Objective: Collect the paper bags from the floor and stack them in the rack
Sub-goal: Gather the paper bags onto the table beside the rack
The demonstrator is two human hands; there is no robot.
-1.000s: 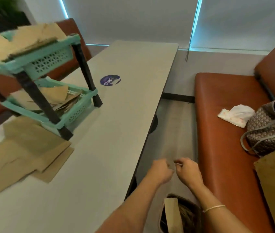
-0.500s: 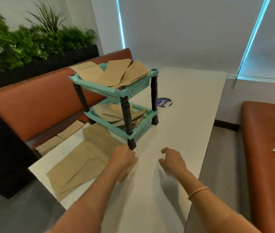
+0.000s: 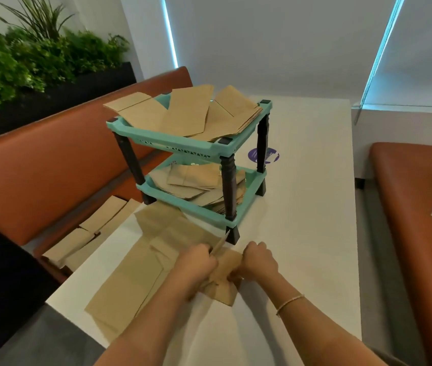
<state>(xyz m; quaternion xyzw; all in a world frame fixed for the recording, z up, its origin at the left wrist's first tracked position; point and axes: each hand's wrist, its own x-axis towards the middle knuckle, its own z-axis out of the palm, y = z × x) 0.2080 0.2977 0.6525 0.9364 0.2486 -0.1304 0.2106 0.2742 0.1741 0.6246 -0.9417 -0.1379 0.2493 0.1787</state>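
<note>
One rack (image 3: 210, 151) stood on the table (image 3: 307, 233), having two shelves and four dark posts. Paper bags could not be counted exactly, as they overlapped: at least four lay on the top shelf (image 3: 183, 112), several more on the lower shelf (image 3: 196, 180), roughly three or four were spread at the table's near left corner (image 3: 141, 265), and about three lay on the left bench (image 3: 88, 233). Two hands were present, the left hand (image 3: 199, 262) and the right hand (image 3: 258, 261). Two benches, one round sticker (image 3: 271, 155) and one planter (image 3: 38, 59) were noted.
</note>
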